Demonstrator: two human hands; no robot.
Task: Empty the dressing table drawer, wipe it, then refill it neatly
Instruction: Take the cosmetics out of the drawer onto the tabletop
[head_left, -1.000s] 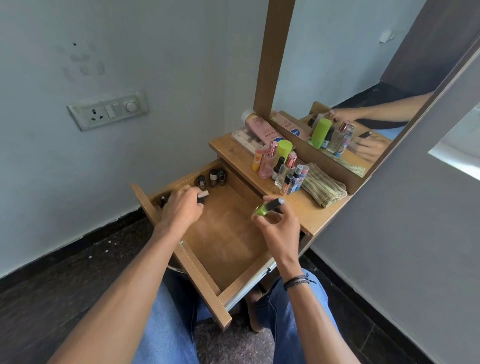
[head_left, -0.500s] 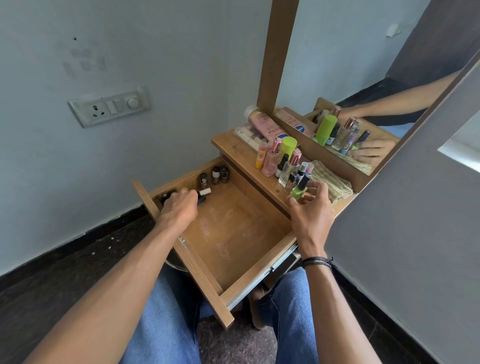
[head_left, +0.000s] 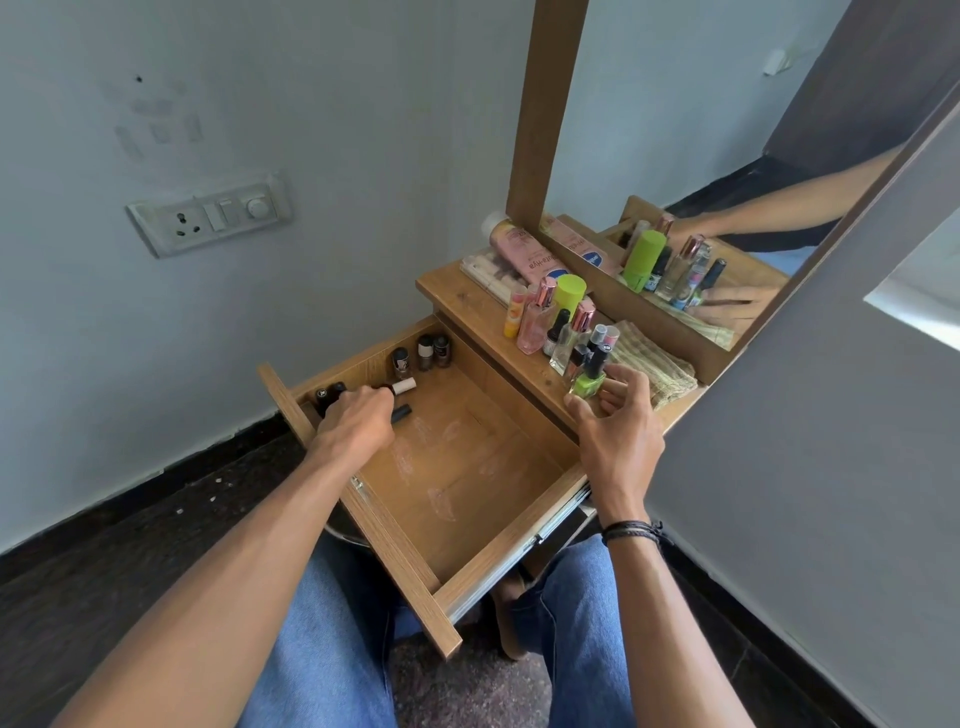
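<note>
The wooden drawer (head_left: 396, 536) stands pulled out over my lap, its floor mostly bare with pale smears. My left hand (head_left: 358, 422) reaches into its far left part, fingers curled down over small bottles; a white-capped one (head_left: 404, 385) and a black one (head_left: 401, 413) stick out past my knuckles. Two dark bottles (head_left: 330, 395) stand in the corner beside that hand, and three more (head_left: 425, 353) line the back wall. My right hand (head_left: 621, 431) hovers with spread fingers just behind a green nail polish bottle (head_left: 589, 382) standing on the tabletop edge.
On the tabletop (head_left: 467, 297) stand several perfume and cosmetic bottles (head_left: 550, 322), a pink lotion bottle (head_left: 524, 252) lying down, and a folded striped cloth (head_left: 655, 375). A mirror (head_left: 701, 130) rises behind them. Walls close in on the left and right.
My right hand carried the green nail polish from above the drawer to the tabletop, stood it by the other bottles and let go. My left hand stayed in the drawer's far left corner.
</note>
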